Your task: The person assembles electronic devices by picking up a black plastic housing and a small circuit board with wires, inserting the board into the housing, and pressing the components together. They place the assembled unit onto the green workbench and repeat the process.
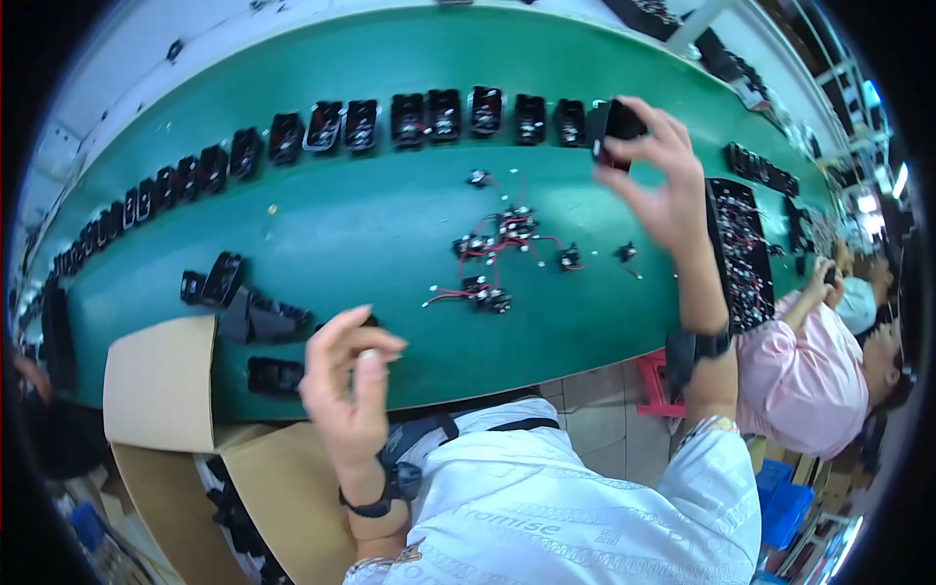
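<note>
My right hand (663, 175) is raised at the far right end of a row of black plastic housings (409, 120). Its thumb and fingers close around one black plastic housing (616, 125), beside the last one in the row. Loosely curved, with thumb and fingers apart, my left hand (346, 385) hovers over the table's near edge and holds nothing. Behind its fingertips a dark thing is mostly hidden. Between my hands and the row lie small black parts with red wires and white connectors (514, 226).
On the green table (380, 210), loose black housings (222, 280) lie at left near an open cardboard box (161, 385). A black tray (741, 249) full of wired parts stands at right. A person in pink (804, 380) works beyond it, near a red stool (658, 385).
</note>
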Demonstrator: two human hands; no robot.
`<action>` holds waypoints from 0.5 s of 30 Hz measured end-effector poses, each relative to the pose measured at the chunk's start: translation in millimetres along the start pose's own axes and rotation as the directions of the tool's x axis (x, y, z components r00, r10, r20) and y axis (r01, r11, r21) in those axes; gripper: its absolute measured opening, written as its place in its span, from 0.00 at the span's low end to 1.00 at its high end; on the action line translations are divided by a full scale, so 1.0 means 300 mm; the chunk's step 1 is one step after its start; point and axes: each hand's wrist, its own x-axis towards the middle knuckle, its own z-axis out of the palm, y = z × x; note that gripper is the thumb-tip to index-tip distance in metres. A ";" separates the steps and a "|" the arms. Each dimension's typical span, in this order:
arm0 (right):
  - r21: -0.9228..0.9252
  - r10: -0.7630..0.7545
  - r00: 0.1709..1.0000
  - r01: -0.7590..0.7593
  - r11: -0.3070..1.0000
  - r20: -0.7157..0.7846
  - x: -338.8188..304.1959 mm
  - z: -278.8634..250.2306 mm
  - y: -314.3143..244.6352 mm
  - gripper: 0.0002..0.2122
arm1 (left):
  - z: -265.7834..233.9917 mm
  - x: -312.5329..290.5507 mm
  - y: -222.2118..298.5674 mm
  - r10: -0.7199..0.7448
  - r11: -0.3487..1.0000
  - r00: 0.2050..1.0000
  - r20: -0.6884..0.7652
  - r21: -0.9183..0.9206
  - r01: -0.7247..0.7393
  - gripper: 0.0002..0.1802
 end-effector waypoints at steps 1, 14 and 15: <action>-0.073 0.073 0.997 -0.073 0.995 -0.003 0.012 -0.008 0.133 0.12 | -0.019 -0.009 0.007 -0.002 0.999 0.997 -0.072 0.041 0.005 0.16; -0.420 0.438 0.797 -0.259 0.870 0.415 -0.024 -0.002 0.866 0.52 | -0.098 -0.019 -0.045 0.179 0.843 0.981 -0.071 0.525 -0.116 0.16; -0.413 0.434 0.795 -0.256 0.874 0.425 -0.014 0.010 0.870 0.52 | -0.099 -0.018 -0.037 0.171 0.841 0.982 -0.076 0.531 -0.105 0.16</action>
